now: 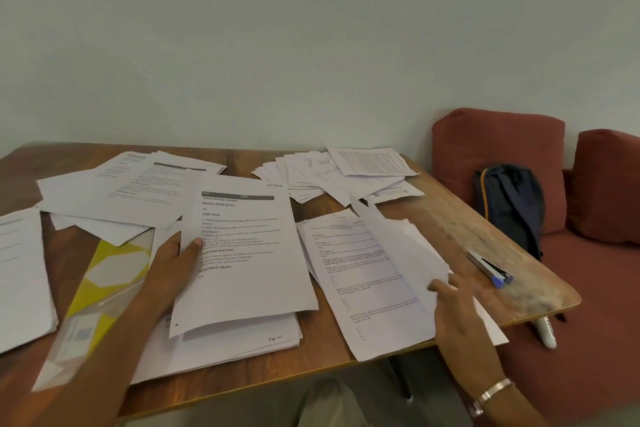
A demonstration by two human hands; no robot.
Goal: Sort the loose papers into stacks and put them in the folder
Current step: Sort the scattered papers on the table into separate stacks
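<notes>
Loose printed papers cover the wooden table. My left hand grips the left edge of a printed sheet, thumb on top, holding it over a stack near the front edge. My right hand pinches the lifted edge of a folded-up page on a stack of question sheets at the right. A clear folder with yellow shapes lies under my left forearm.
More paper piles lie at the back left, back right and far left. A stapler rests near the table's right edge. A red sofa with a dark backpack and a white remote stands to the right.
</notes>
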